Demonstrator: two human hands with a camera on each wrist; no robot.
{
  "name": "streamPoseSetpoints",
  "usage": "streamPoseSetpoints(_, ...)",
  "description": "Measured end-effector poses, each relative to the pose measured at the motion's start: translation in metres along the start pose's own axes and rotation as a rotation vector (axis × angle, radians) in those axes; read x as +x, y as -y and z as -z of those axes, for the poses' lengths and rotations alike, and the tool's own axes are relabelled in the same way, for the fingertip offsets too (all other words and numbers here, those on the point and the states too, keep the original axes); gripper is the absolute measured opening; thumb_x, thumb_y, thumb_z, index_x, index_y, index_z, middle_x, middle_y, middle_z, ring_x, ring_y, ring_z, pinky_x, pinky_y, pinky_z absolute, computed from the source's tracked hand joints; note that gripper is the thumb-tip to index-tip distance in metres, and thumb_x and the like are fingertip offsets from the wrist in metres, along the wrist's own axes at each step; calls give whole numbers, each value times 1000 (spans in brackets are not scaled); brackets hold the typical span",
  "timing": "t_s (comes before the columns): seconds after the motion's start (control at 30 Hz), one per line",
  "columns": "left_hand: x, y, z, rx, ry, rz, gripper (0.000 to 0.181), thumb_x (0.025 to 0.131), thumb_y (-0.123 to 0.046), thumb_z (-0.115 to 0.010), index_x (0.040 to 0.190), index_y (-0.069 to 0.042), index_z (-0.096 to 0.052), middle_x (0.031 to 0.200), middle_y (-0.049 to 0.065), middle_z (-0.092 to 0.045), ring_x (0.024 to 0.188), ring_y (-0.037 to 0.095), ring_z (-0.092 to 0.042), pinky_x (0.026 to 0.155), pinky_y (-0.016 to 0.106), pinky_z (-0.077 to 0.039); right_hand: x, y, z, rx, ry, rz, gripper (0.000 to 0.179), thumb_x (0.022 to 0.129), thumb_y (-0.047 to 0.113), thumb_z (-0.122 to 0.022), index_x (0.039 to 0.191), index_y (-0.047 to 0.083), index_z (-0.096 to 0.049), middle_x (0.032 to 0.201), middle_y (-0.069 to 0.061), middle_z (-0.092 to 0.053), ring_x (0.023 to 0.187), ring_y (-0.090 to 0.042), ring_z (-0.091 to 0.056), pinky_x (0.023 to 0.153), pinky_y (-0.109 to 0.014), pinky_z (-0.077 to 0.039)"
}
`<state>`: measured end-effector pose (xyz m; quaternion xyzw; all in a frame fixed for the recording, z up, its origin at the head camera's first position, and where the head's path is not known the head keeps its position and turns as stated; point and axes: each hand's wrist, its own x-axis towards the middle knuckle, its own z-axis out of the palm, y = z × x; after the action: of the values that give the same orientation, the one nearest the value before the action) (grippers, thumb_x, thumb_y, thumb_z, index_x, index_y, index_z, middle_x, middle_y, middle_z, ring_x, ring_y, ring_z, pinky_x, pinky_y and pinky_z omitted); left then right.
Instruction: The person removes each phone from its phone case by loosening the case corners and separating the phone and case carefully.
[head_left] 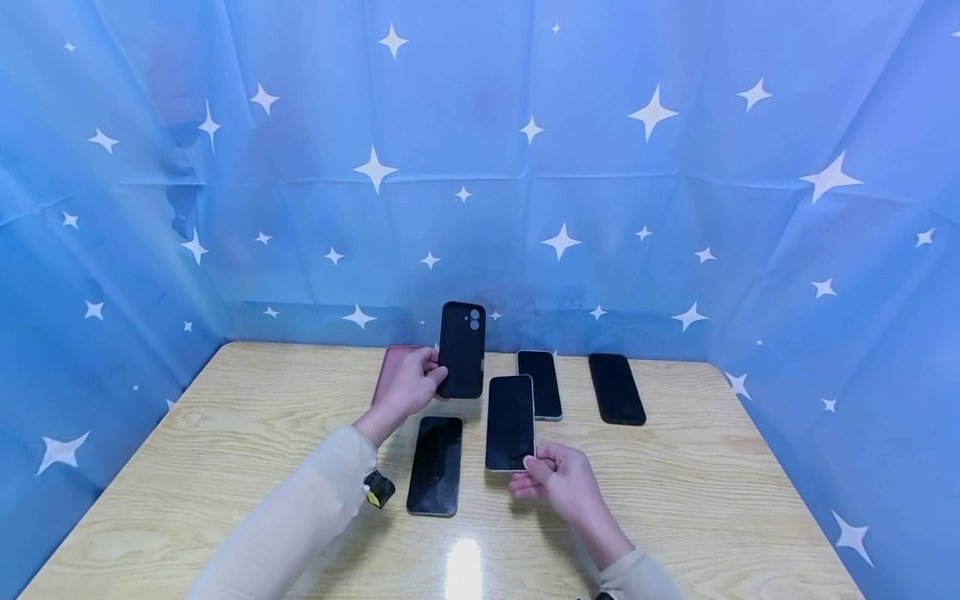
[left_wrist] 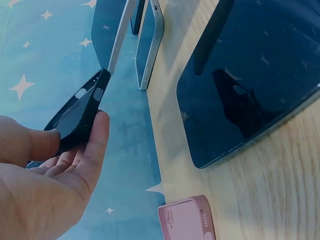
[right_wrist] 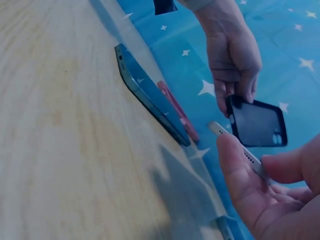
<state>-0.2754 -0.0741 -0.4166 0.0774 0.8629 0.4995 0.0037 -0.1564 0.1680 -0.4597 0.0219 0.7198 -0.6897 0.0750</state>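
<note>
Up over the worktop [head_left: 690, 500], the left hand [head_left: 411, 383] pinches the black case [head_left: 462, 354] by its lower side, and here's the right hand [head_left: 567, 482] nearby, gripping a phone [head_left: 510, 423] by its bottom corner!

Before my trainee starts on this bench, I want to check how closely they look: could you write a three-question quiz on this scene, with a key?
1. What is the left hand holding?
2. True or false: the right hand grips a light-edged phone.
3. In the head view, where is the pink case?
a) in the right hand
b) on the table, partly hidden by the left hand
c) on the table, to the right of the light-edged phone

Key:
1. A black phone case.
2. True.
3. b
</note>
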Motion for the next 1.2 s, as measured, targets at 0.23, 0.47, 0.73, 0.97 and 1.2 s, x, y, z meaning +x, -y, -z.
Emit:
streamPoseSetpoints(0.23, 1, 3, -2, 9, 3, 7, 33, 104, -3, -57, 136, 8, -59, 122, 23, -64, 94, 25, -65, 71, 30, -55, -4, -7, -2, 11, 36, -10, 12, 101, -9, -51, 90, -8, -52, 88, -35, -71, 73, -31, -77, 72, -41, -64)
streamPoseSetpoints(0.47, 2, 4, -3, 29, 3, 26, 32, 105, -5, -58, 135, 6, -60, 123, 21, -64, 92, 24, -61, 73, 31, -52, -9, -12, -5, 2, 42, -25, 10, 101, -8, -53, 92, -10, -53, 86, -33, -71, 71, -31, -77, 71, -42, -64)
streamPoseSetpoints(0.73, 4, 5, -3, 26, -1, 20, 35, 105, -6, -58, 138, 7, -58, 126, 23, -64, 104, 29, -65, 82, 37, -57, -16, -17, -7, 14, 61, -65, 8, 100, -8, -53, 93, -10, -54, 86, -31, -72, 71, -27, -76, 70, -39, -64)
streamPoseSetpoints(0.97, 4, 6, -3, 27, 1, 19, 33, 105, -5, -57, 135, 7, -59, 124, 22, -64, 98, 27, -63, 77, 34, -55, -21, -23, -8, 16, 92, -76, 8, 101, -9, -52, 95, -13, -53, 85, -28, -73, 70, -25, -76, 69, -38, -65)
streamPoseSetpoints(1.2, 4, 6, -2, 37, 9, 28, 30, 105, -5, -57, 132, 7, -61, 122, 22, -64, 97, 27, -62, 79, 36, -55, -25, -26, -7, 15, 104, -75, 8, 100, -9, -52, 92, -9, -53, 84, -27, -73, 70, -25, -76, 68, -38, -65)
